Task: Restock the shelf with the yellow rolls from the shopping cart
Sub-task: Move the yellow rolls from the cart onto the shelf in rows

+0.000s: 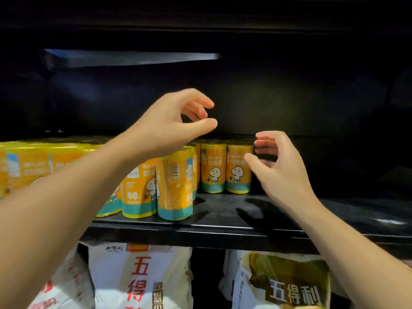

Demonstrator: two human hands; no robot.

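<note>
With the yellow rolls point(176, 186) standing upright on the shelf point(223, 229), the empty, loosely curled left hand point(174, 128) hovers above them and the empty right hand point(278, 168) beside the end roll point(239, 172), likely squaring the row.

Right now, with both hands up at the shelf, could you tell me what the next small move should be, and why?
Probably draw both hands back and fetch more rolls. The left hand and right hand hold nothing, the rightmost yellow roll stands upright, and the shelf lies bare to its right. The cart is out of view.
</note>
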